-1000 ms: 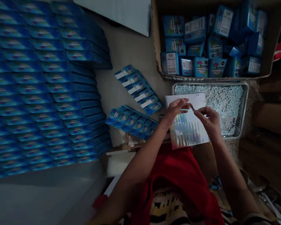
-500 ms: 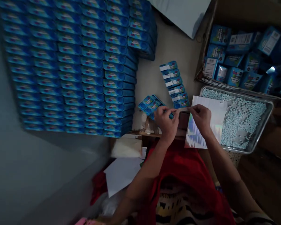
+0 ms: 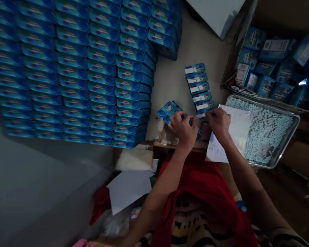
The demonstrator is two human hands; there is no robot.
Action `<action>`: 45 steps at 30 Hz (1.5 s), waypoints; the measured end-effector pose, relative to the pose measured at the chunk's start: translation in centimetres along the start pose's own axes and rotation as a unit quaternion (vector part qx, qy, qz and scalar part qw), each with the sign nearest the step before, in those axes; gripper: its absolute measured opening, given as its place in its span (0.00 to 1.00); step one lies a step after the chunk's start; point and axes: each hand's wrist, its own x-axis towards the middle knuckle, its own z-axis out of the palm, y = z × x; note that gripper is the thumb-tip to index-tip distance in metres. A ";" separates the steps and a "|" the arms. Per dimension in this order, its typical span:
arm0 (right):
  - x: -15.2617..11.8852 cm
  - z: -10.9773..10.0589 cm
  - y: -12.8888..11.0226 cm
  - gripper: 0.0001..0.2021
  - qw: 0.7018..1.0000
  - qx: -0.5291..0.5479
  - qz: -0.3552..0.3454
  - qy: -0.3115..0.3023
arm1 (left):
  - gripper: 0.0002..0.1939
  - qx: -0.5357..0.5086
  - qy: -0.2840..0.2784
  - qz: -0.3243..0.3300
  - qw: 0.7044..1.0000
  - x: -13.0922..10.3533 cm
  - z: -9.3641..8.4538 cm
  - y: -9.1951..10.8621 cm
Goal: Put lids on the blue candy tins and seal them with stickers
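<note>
Strip (image 3: 201,116), white, flat, narrow; long axis left to right, ends pinched in left hand (image 3: 184,129) and right hand (image 3: 218,124); farther, blue round-cornered boxes (image 3: 205,86).

Dim room, weak diffuse light, right side falling off to near black. Lower left: big smooth grey-blue surface (image 3: 54,185), probably wall, can't confirm; faint sheen across it, soft shadow along its upper part. Worktop (image 3: 170,80): pale, off-white, matte. Front edge (image 3: 154,144) brown, looks like wood, surface chipped and stained just behind it. Pale flat panel (image 3: 218,13) at the far side, one corner pointing nearer. Lower right: floor (image 3: 285,202), dark brown, detail lost in shadow.
</note>
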 end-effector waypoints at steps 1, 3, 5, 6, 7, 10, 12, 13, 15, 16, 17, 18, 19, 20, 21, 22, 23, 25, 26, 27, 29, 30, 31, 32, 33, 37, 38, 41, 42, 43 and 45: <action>0.0 0.1 0.0 0.09 1.000 -0.004 0.001 0.000 | 0.13 0.001 -0.002 0.001 1.000 0.1 0.0 0.0; 0.1 0.3 0.1 0.09 1.000 -0.009 0.001 0.003 | 0.13 0.005 -0.009 0.004 1.000 0.3 0.1 0.0; 0.3 0.8 0.5 0.09 1.000 0.002 0.013 0.012 | 0.12 0.014 -0.016 0.004 1.000 0.7 0.2 0.1; 0.5 1.0 0.8 0.09 0.999 0.015 0.029 0.021 | 0.11 0.018 -0.020 0.002 1.000 0.8 0.3 0.2; 0.7 1.2 1.2 0.12 0.998 0.032 0.052 0.034 | 0.11 0.022 -0.024 0.002 0.999 1.0 0.4 0.2; 1.4 1.8 2.3 0.26 0.986 0.106 0.122 0.051 | 0.11 0.032 -0.032 0.006 0.999 1.2 0.8 0.2; 1.7 2.0 2.7 0.25 0.978 0.159 0.135 0.021 | 0.13 0.048 -0.033 0.009 0.998 1.0 1.3 0.3; 1.7 2.0 2.8 0.23 0.974 0.182 0.135 -0.001 | 0.14 0.059 -0.033 0.010 0.998 0.9 1.7 0.4; 1.6 2.2 2.8 0.19 0.969 0.207 0.133 -0.025 | 0.16 0.088 -0.030 0.013 0.996 0.6 2.7 0.7; 1.5 2.3 2.6 0.18 0.968 0.212 0.134 -0.023 | 0.17 0.104 -0.027 0.014 0.994 0.6 3.3 0.9; 1.2 2.6 2.4 0.17 0.967 0.216 0.133 -0.015 | 0.17 0.119 -0.024 0.016 0.992 0.6 3.8 1.1; 0.9 2.9 2.1 0.16 0.966 0.220 0.132 -0.004 | 0.17 0.134 -0.021 0.020 0.991 0.6 4.3 1.3; 0.6 3.2 1.8 0.16 0.965 0.225 0.135 0.006 | 0.17 0.147 -0.019 0.023 0.989 0.6 4.7 1.5; 0.1 3.4 1.6 0.16 0.963 0.230 0.140 0.012 | 0.17 0.157 -0.017 0.026 0.987 0.7 5.0 1.5; -0.3 3.6 1.6 0.17 0.960 0.240 0.142 0.011 | 0.17 0.164 -0.017 0.027 0.986 0.8 5.0 1.5; -0.8 3.7 1.8 0.18 0.958 0.254 0.137 0.001 | 0.17 0.169 -0.018 0.026 0.985 0.7 4.7 1.4; -1.3 3.5 2.3 0.18 0.954 0.271 0.124 -0.011 | 0.17 0.169 -0.019 0.022 0.985 0.7 4.2 1.3; -2.4 2.5 4.8 0.17 0.951 0.295 0.097 -0.005 | 0.18 0.155 -0.011 0.025 0.988 0.2 2.7 1.0; -2.9 1.7 6.7 0.16 0.950 0.297 0.094 0.018 | 0.19 0.141 -0.002 0.039 0.989 -0.2 1.9 1.0; -3.3 0.7 9.0 0.15 0.950 0.290 0.104 0.052 | 0.18 0.122 0.008 0.063 0.991 -0.6 1.3 1.3; -3.9 -1.0 14.0 0.13 0.944 0.252 0.164 0.136 | 0.14 0.080 -0.006 0.144 0.986 -1.4 1.2 2.9; -4.0 -1.7 16.4 0.12 0.938 0.226 0.200 0.168 | 0.13 0.062 -0.035 0.195 0.978 -1.7 1.9 4.3; -4.0 -2.3 18.5 0.10 0.934 0.190 0.233 0.192 | 0.12 0.049 -0.076 0.247 0.965 -1.8 3.0 5.9; -3.8 -2.6 20.2 0.10 0.936 0.154 0.246 0.201 | 0.13 0.044 -0.126 0.298 0.945 -1.6 4.7 7.9; -3.5 -2.7 21.4 0.10 0.942 0.118 0.244 0.199 | 0.14 0.049 -0.152 0.330 0.931 -1.3 6.6 9.9; -1.4 -2.3 22.6 0.12 0.976 0.026 0.169 0.138 | 0.17 0.137 -0.177 0.349 0.910 1.5 14.0 15.5; -0.8 -2.2 22.4 0.12 0.977 0.014 0.167 0.131 | 0.16 0.152 -0.182 0.350 0.906 2.1 15.2 16.0; 0.7 -2.1 22.3 0.10 0.972 0.004 0.198 0.126 | 0.13 0.154 -0.190 0.350 0.904 3.3 17.1 15.5; 1.0 -2.1 22.5 0.09 0.970 0.009 0.210 0.126 | 0.12 0.145 -0.190 0.348 0.906 3.5 17.2 15.1; 1.3 -2.0 22.7 0.09 0.967 0.018 0.221 0.127 | 0.12 0.135 -0.190 0.347 0.909 3.6 17.3 14.7; 1.6 -1.8 23.2 0.08 0.963 0.041 0.233 0.130 | 0.13 0.116 -0.188 0.346 0.912 3.5 17.3 14.2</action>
